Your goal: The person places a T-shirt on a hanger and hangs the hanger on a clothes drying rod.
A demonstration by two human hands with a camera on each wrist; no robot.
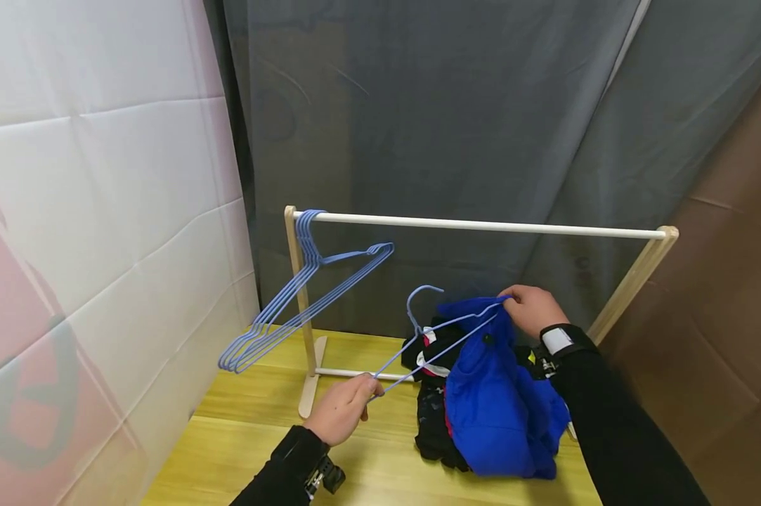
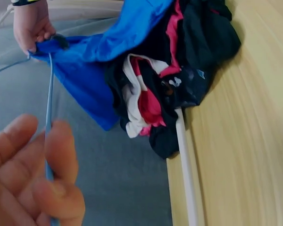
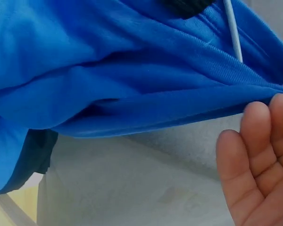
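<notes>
My left hand (image 1: 345,407) pinches the near left end of a light blue wire hanger (image 1: 412,318), its hook standing up off the rod. With my right hand (image 1: 532,309) I grip the edge of a blue garment (image 1: 497,414) at the hanger's other end. In the right wrist view, the garment's ribbed edge (image 3: 226,77) stretches to my fingertips, and part of the hanger wire (image 3: 233,30) runs inside the cloth. The blue cloth hangs down over a dark bundle of clothes (image 1: 433,422) with red and white parts, seen more fully in the left wrist view.
A rack with a white rod (image 1: 481,225) on wooden side posts stands at the back of the wood-grain table (image 1: 241,436). Several blue hangers (image 1: 304,295) hang together at its left end. A grey curtain (image 1: 431,105) and a pale sheet (image 1: 114,176) enclose the space.
</notes>
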